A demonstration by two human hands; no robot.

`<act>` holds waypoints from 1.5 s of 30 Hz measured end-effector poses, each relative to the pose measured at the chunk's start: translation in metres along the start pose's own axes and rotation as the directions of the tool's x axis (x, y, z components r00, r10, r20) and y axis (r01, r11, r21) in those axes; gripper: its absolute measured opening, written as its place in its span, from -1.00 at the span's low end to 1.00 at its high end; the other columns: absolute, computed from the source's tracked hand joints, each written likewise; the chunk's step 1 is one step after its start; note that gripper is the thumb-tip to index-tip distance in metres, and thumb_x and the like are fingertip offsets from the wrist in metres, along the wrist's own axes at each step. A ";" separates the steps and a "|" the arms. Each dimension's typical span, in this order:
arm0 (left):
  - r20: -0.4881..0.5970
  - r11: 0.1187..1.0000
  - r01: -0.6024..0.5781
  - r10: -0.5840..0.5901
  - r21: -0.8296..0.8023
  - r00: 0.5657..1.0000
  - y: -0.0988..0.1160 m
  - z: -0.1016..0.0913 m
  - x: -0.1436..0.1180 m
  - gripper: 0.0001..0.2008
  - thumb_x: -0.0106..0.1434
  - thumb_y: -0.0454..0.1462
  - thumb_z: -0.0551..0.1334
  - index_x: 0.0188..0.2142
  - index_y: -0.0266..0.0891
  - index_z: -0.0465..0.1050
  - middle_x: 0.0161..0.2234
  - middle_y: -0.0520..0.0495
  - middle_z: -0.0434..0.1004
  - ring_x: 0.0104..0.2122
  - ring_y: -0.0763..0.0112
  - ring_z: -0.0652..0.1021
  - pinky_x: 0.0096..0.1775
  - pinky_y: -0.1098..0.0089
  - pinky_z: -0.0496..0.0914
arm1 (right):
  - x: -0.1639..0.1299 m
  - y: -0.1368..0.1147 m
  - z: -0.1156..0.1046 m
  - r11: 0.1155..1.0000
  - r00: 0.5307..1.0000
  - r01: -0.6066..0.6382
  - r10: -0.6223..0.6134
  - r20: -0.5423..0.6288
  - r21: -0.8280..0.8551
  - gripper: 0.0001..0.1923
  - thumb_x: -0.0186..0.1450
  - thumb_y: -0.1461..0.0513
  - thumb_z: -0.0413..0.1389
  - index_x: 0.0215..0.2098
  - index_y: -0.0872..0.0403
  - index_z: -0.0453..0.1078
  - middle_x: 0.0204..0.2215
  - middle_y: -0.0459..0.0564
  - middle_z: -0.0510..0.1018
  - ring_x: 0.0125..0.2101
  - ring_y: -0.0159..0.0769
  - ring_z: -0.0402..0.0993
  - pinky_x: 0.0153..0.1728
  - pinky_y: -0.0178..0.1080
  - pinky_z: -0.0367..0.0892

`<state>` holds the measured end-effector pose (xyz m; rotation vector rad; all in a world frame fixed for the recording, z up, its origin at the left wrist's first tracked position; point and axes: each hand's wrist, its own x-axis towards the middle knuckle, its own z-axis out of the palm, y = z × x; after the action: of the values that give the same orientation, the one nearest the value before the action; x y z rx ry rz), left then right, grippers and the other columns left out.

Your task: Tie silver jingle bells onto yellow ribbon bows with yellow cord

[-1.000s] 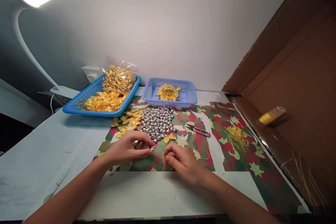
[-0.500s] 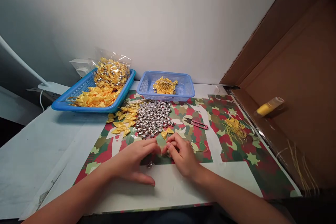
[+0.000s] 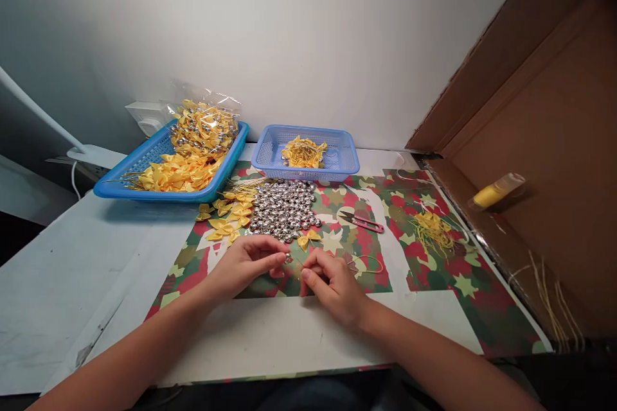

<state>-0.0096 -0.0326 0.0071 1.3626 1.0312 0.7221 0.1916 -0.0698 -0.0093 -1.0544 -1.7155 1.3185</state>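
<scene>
My left hand is closed, pinching a small silver jingle bell between thumb and fingertips. Just right of it, my right hand is closed on a thin yellow cord, with a short end pointing toward the bell. A loop of the cord lies on the table behind that hand. Beyond both hands rests a yellow ribbon bow, touching neither; whether the cord joins it I cannot tell. A heap of silver bells lies past the hands, with several more yellow bows along its left side.
Bows and a clear bag fill a blue basket at back left. A smaller basket holds more bows. Pink thread snips and a tangle of yellow cords lie to the right. A cardboard wall bounds that side.
My left hand has picked the bell up from the table and closed on it, moving forward. My right hand now sits apart from the bow, still closed.
</scene>
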 end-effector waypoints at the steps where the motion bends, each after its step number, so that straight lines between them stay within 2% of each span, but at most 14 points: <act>1: -0.024 0.993 0.057 -0.060 -0.106 0.998 0.000 0.003 0.001 -0.70 0.08 -0.07 0.37 -0.37 -0.27 0.50 -0.60 0.06 0.44 -0.60 0.53 0.42 -0.52 0.53 0.32 | 0.000 0.001 0.001 1.000 1.000 0.015 -0.015 0.003 -0.006 -0.89 0.34 0.23 -0.05 -0.36 0.04 0.22 -0.59 -0.13 0.50 -0.60 -0.43 0.34 -0.49 -0.34 0.22; 4: -0.006 0.940 0.169 -0.179 -0.295 0.984 -0.001 0.010 0.002 -0.63 -0.02 -0.04 0.43 -0.38 -0.29 0.49 -0.61 0.09 0.42 -0.64 0.60 0.37 -0.56 0.56 0.29 | 0.000 0.002 0.002 0.998 0.999 0.048 -0.048 -0.005 -0.033 -0.89 0.34 0.25 -0.04 -0.37 0.04 0.22 -0.57 -0.14 0.48 -0.58 -0.42 0.36 -0.48 -0.33 0.25; 6: 0.012 0.918 0.186 -0.194 -0.351 0.981 -0.002 0.013 0.003 -0.62 -0.05 -0.05 0.45 -0.38 -0.29 0.49 -0.61 0.11 0.41 -0.65 0.62 0.36 -0.57 0.57 0.28 | 0.001 0.002 0.002 0.997 0.998 0.057 -0.058 -0.006 -0.046 -0.89 0.33 0.26 -0.04 -0.38 0.04 0.22 -0.57 -0.13 0.47 -0.56 -0.41 0.36 -0.47 -0.33 0.25; 14: -0.010 0.959 0.094 -0.100 -0.268 0.995 -0.007 0.019 0.000 -0.67 0.07 -0.03 0.37 -0.37 -0.25 0.49 -0.67 0.12 0.35 -0.66 0.55 0.36 -0.61 0.53 0.34 | 0.001 0.003 0.003 0.997 0.998 0.067 -0.068 -0.015 -0.044 -0.90 0.33 0.26 -0.05 -0.37 0.05 0.22 -0.55 -0.11 0.51 -0.55 -0.40 0.39 -0.46 -0.33 0.27; 16: -0.034 0.986 0.032 -0.038 -0.163 0.999 -0.008 0.019 -0.002 -0.71 0.09 -0.06 0.36 -0.37 -0.24 0.52 -0.64 0.09 0.36 -0.67 0.54 0.36 -0.65 0.52 0.32 | 0.001 0.003 0.004 0.997 0.998 0.063 -0.064 -0.026 -0.032 -0.92 0.33 0.26 -0.04 -0.35 0.04 0.21 -0.55 -0.11 0.53 -0.54 -0.39 0.43 -0.43 -0.32 0.29; 18: -0.073 0.995 -0.100 0.100 -0.005 0.992 -0.008 0.017 -0.004 -0.78 0.12 -0.12 0.35 -0.39 -0.24 0.57 -0.56 0.02 0.42 -0.62 0.52 0.41 -0.63 0.51 0.33 | 0.002 0.002 0.004 0.998 0.998 0.054 -0.054 -0.030 -0.011 -0.94 0.35 0.25 -0.04 -0.32 0.03 0.18 -0.53 -0.10 0.56 -0.50 -0.36 0.47 -0.38 -0.29 0.32; 21: -0.097 0.943 -0.280 0.300 0.179 0.949 -0.009 0.015 -0.005 -0.87 0.14 -0.21 0.34 -0.39 -0.22 0.61 -0.44 -0.04 0.44 -0.53 0.49 0.46 -0.54 0.50 0.37 | 0.003 0.002 0.004 0.999 0.999 0.047 -0.047 -0.019 0.009 -0.94 0.36 0.24 -0.05 -0.29 0.01 0.13 -0.49 -0.09 0.60 -0.44 -0.33 0.53 -0.31 -0.26 0.34; 25: -0.061 0.903 -0.363 0.386 0.230 0.920 -0.008 0.015 -0.004 -0.88 0.19 -0.22 0.30 -0.37 -0.18 0.62 -0.43 -0.02 0.39 -0.53 0.51 0.43 -0.52 0.49 0.35 | 0.002 0.002 0.003 0.996 0.997 0.080 -0.080 0.012 -0.033 -0.97 0.38 0.25 -0.05 -0.21 0.02 0.15 -0.46 -0.10 0.61 -0.39 -0.33 0.55 -0.22 -0.24 0.34; 30: -0.031 0.825 -0.461 0.497 0.327 0.867 -0.005 0.016 -0.004 -0.89 0.21 -0.25 0.29 -0.42 -0.17 0.60 -0.44 0.02 0.33 -0.50 0.51 0.40 -0.44 0.46 0.36 | 0.000 -0.002 0.000 0.980 0.992 0.128 -0.127 0.017 -0.154 -0.74 0.38 0.20 0.01 0.03 0.02 0.24 -0.26 -0.02 0.61 -0.27 -0.30 0.53 -0.21 -0.23 0.35; 34: -0.048 0.782 -0.513 0.564 0.354 0.825 -0.004 0.019 -0.004 -0.88 0.24 -0.25 0.27 -0.40 -0.16 0.58 -0.44 0.01 0.34 -0.44 0.46 0.43 -0.42 0.46 0.37 | 0.003 -0.008 -0.002 0.935 0.950 0.259 -0.293 -0.112 -0.243 -0.87 0.33 0.21 0.10 -0.17 -0.01 0.46 -0.08 0.03 0.57 -0.01 -0.19 0.43 -0.01 -0.10 0.28; 37: -0.049 0.741 -0.552 0.613 0.382 0.789 -0.002 0.021 -0.004 -0.88 0.26 -0.23 0.26 -0.35 -0.16 0.57 -0.42 0.00 0.33 -0.42 0.44 0.43 -0.40 0.44 0.38 | 0.005 -0.009 -0.004 0.922 0.914 0.336 -0.368 -0.169 -0.191 -0.89 0.32 0.23 0.13 -0.31 0.00 0.52 -0.20 0.01 0.62 -0.11 -0.22 0.51 -0.04 -0.10 0.30; 40: -0.020 0.665 -0.521 0.626 0.535 0.779 0.000 0.021 -0.001 -0.82 0.27 -0.22 0.24 -0.16 -0.17 0.53 -0.30 -0.06 0.41 -0.31 0.35 0.46 -0.28 0.36 0.40 | 0.006 -0.012 -0.011 0.955 0.932 0.293 -0.295 -0.209 -0.043 -0.86 0.30 0.17 0.16 -0.31 -0.01 0.56 -0.34 -0.01 0.65 -0.26 -0.25 0.54 -0.17 -0.15 0.38; 42: 0.006 0.566 -0.439 0.609 0.698 0.793 0.000 0.021 0.004 -0.76 0.27 -0.21 0.22 -0.08 -0.18 0.49 -0.20 -0.12 0.45 -0.22 0.27 0.45 -0.18 0.26 0.37 | 0.004 -0.018 -0.020 0.966 0.953 0.223 -0.188 -0.238 0.131 -0.82 0.30 0.12 0.15 -0.28 -0.01 0.58 -0.42 -0.03 0.64 -0.35 -0.27 0.55 -0.28 -0.19 0.42; 45: 0.043 0.389 -0.312 0.565 0.867 0.824 -0.003 0.022 0.015 -0.81 0.29 -0.20 0.19 -0.16 -0.16 0.53 -0.15 -0.13 0.49 -0.14 0.17 0.43 -0.11 0.15 0.29 | 0.000 -0.036 -0.039 0.910 0.941 0.239 -0.132 -0.310 0.338 -0.79 0.31 0.08 0.15 -0.26 -0.03 0.59 -0.53 -0.08 0.58 -0.47 -0.35 0.50 -0.40 -0.26 0.41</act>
<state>0.0160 -0.0287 0.0002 2.5666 1.3215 0.8365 0.2202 -0.0600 0.0345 -0.7891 -1.2572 1.2396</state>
